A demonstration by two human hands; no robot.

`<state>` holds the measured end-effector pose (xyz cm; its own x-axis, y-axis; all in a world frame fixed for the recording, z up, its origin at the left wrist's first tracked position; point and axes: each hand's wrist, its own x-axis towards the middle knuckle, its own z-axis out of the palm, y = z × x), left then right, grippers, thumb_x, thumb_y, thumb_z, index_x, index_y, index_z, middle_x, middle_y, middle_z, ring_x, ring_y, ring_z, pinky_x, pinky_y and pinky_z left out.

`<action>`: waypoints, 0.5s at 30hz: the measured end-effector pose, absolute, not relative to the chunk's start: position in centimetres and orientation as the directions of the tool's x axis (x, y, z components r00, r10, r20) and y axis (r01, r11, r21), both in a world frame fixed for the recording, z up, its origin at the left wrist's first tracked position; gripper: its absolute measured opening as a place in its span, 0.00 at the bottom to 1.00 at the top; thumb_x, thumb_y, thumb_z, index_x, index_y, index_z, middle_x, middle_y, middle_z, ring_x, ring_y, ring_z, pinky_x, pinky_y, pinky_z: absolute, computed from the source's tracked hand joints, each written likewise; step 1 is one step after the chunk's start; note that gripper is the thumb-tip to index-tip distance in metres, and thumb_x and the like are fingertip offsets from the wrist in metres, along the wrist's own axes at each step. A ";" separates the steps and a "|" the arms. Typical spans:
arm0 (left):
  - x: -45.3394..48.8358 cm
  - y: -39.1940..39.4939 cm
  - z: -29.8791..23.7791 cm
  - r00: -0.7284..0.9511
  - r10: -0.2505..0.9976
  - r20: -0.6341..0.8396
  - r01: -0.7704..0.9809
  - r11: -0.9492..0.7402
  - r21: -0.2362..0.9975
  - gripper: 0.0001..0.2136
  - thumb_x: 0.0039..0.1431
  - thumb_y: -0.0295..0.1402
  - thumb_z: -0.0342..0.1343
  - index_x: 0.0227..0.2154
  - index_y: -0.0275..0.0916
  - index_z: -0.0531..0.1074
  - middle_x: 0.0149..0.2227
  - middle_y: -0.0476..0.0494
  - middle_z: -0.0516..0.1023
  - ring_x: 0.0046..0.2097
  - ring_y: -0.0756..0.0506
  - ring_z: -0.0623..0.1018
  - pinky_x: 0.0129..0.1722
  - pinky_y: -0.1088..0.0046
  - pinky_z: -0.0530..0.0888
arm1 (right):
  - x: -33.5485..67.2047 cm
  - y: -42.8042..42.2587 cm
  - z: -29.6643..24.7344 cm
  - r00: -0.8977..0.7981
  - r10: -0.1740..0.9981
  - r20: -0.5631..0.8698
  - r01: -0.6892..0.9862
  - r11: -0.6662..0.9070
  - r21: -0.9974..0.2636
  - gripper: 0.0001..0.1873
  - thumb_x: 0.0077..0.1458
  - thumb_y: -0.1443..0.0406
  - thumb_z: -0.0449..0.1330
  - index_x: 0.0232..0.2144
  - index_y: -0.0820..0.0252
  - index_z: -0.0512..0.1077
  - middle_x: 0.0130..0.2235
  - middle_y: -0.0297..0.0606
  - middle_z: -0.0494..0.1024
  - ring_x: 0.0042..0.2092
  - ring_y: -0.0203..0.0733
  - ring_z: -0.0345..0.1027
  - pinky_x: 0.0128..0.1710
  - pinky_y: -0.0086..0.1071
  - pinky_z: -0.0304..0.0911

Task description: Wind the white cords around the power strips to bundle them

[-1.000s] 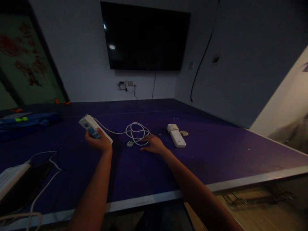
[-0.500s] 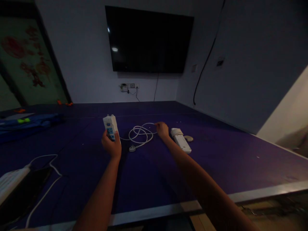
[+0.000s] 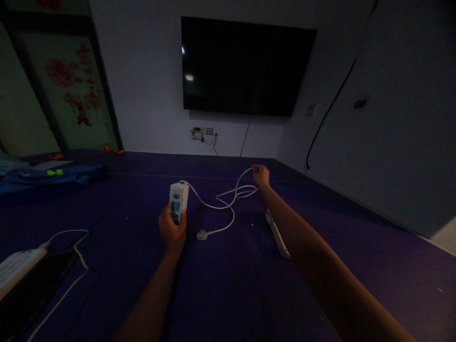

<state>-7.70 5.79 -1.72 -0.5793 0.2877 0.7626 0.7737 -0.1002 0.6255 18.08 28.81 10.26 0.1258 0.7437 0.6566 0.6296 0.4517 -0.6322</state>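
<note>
A white power strip (image 3: 184,195) with blue sockets stands tilted up in my left hand (image 3: 173,228), fingers wrapped round its lower end. From its top a white power cord (image 3: 210,205) runs in loose loops over the purple surface. Pinched in my right hand (image 3: 261,176) is a stretch of that cord, lifted a little. The cord's plug (image 3: 202,234) lies between my two arms, to the right of my left hand. Beside my right forearm lies a second white power strip (image 3: 276,232), partly hidden by that arm.
At the left lie another white power strip (image 3: 21,266) with its cord and a dark flat object (image 3: 39,289). Blue cloth (image 3: 81,175) and small orange items (image 3: 119,152) sit farther back. A television (image 3: 245,66) hangs on the wall above wall sockets (image 3: 210,131).
My right hand has raised the cord and drawn it away, so the loops are wider. The plug has shifted slightly. The view has swung left.
</note>
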 end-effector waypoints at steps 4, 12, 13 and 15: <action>-7.9 5.6 -1.7 -0.587 0.248 0.771 0.774 -0.105 0.624 0.24 0.54 0.43 0.53 0.51 0.35 0.63 0.47 0.33 0.71 0.49 0.39 0.70 0.49 0.61 0.66 | 16.8 27.8 6.4 0.026 0.799 0.601 0.606 0.466 -0.645 0.09 0.47 0.69 0.57 0.30 0.61 0.76 0.35 0.43 0.79 0.40 0.46 0.72 0.43 0.37 0.64; -7.9 5.5 -1.8 -0.465 0.241 0.852 0.853 -0.137 0.504 0.23 0.56 0.42 0.52 0.52 0.35 0.61 0.49 0.31 0.69 0.52 0.38 0.69 0.51 0.58 0.64 | 16.6 19.0 1.6 0.129 0.751 0.647 0.531 0.499 -0.685 0.20 0.51 0.67 0.53 0.47 0.61 0.70 0.52 0.48 0.70 0.53 0.49 0.63 0.54 0.46 0.56; -7.8 5.6 -1.8 -0.410 0.238 0.881 0.881 -0.147 0.450 0.23 0.56 0.41 0.52 0.52 0.34 0.61 0.50 0.30 0.69 0.52 0.38 0.69 0.51 0.58 0.64 | 16.4 17.5 1.5 0.118 0.754 0.646 0.502 0.516 -0.694 0.20 0.51 0.66 0.53 0.47 0.61 0.70 0.51 0.47 0.71 0.53 0.49 0.64 0.54 0.46 0.56; -7.6 5.7 -1.8 -0.301 0.221 0.928 0.926 -0.166 0.340 0.23 0.56 0.39 0.51 0.52 0.34 0.59 0.50 0.28 0.68 0.53 0.37 0.68 0.50 0.57 0.64 | 15.8 14.7 1.4 0.070 0.782 0.620 0.431 0.537 -0.725 0.20 0.52 0.65 0.54 0.47 0.59 0.70 0.48 0.46 0.74 0.47 0.48 0.68 0.50 0.45 0.60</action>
<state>-7.59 5.65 -1.83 -0.3010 0.2205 0.9278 0.9257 -0.1661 0.3398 15.84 14.73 1.41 0.0699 0.7817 0.6197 0.4310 0.5366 -0.7255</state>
